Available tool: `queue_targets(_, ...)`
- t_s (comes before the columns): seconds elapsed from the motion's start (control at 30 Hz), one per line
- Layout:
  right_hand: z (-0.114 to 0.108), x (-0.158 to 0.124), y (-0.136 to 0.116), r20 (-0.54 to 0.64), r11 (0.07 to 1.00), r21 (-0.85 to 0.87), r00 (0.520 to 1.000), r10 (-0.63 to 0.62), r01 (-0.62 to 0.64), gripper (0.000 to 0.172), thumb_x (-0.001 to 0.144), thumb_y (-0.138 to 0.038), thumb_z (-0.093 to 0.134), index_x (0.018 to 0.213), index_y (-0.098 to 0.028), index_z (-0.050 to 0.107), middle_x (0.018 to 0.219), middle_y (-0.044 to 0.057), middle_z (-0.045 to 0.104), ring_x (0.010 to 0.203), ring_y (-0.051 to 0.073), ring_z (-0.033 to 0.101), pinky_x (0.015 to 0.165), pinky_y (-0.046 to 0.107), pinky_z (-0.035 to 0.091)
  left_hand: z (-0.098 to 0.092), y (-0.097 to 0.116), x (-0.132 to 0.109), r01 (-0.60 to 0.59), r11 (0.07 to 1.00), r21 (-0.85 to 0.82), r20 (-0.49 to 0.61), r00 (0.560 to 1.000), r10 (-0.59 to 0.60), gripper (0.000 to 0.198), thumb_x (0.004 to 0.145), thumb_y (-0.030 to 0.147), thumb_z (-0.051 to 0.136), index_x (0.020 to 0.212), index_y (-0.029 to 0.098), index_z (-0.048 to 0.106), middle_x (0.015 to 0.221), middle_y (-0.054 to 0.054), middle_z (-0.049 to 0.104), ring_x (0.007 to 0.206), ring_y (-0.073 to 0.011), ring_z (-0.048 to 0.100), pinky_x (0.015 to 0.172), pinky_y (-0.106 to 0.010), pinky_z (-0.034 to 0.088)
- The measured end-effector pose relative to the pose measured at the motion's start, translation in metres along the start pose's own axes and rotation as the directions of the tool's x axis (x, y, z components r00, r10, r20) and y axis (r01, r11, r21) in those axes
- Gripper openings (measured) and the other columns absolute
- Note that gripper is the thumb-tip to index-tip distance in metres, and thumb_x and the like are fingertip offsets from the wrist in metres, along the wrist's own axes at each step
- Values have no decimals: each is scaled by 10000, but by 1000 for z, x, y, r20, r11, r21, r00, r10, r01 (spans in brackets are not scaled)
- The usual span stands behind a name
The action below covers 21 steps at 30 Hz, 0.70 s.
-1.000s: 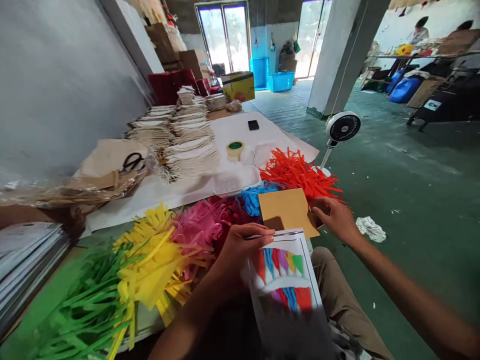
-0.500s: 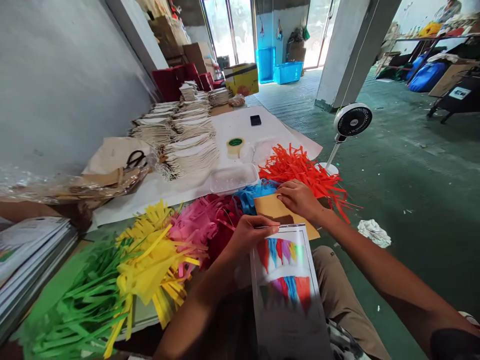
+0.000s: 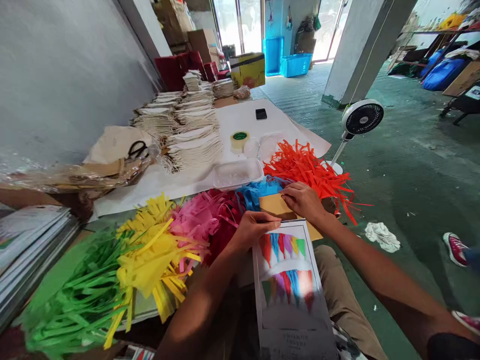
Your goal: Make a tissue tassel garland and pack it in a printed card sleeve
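My left hand (image 3: pixel 258 227) pinches the top edge of a glossy printed packet (image 3: pixel 287 280), which slopes down over my lap and carries a picture of coloured tassel bunting. Just beyond it, my right hand (image 3: pixel 303 201) has its fingers closed on the edge of a tan card (image 3: pixel 272 204), partly covered by the packet. Around the hands lie heaps of cut tissue tassels: red (image 3: pixel 305 167), blue (image 3: pixel 258 192), pink (image 3: pixel 200 217), yellow (image 3: pixel 153 265) and green (image 3: pixel 82 290).
A clear plastic tray (image 3: pixel 237 175), tape roll (image 3: pixel 240 141) and phone (image 3: pixel 261 114) lie on the white-covered table. Stacks of pale bundles (image 3: pixel 195 145) and black-handled scissors (image 3: pixel 137 149) are to the left. A fan (image 3: pixel 362 117) stands on the right; a person's red shoe (image 3: pixel 455 248) shows beyond.
The view has shifted slightly, and a person's red shoes have come into view on the right. Both hands keep their holds; the packet's picture shows more clearly with less glare.
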State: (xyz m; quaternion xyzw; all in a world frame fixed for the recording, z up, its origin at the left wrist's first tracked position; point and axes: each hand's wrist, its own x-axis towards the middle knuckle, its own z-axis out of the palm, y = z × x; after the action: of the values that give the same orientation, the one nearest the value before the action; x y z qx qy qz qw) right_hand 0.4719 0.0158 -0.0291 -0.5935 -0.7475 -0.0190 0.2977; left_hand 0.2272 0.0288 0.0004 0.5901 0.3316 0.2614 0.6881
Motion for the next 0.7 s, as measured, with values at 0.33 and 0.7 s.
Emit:
queue_targets(0.33, 3, -5, -1, -21, 993, 111, 998, 51, -48, 235, 1045, -293, 540, 1007, -213, 757, 1042, 124, 788, 1003, 282, 697, 870, 395, 511, -2, -4, 1, 5, 1000, 10, 4, 1000, -5, 361, 677, 435, 954, 893, 156, 880, 1015, -121, 854, 888, -232, 780, 827, -310, 587)
queue_targets(0.7, -19, -10, -10, -2, 829, 541, 986, 168, -140, 311, 1072, -512, 496, 946, -240, 580, 1108, 104, 735, 1045, 238, 705, 886, 385, 567, 0, -1, -1, -35, 998, 60, 11, 999, 35, 319, 743, 424, 915, 895, 147, 872, 1031, -124, 852, 914, -234, 794, 844, -303, 600)
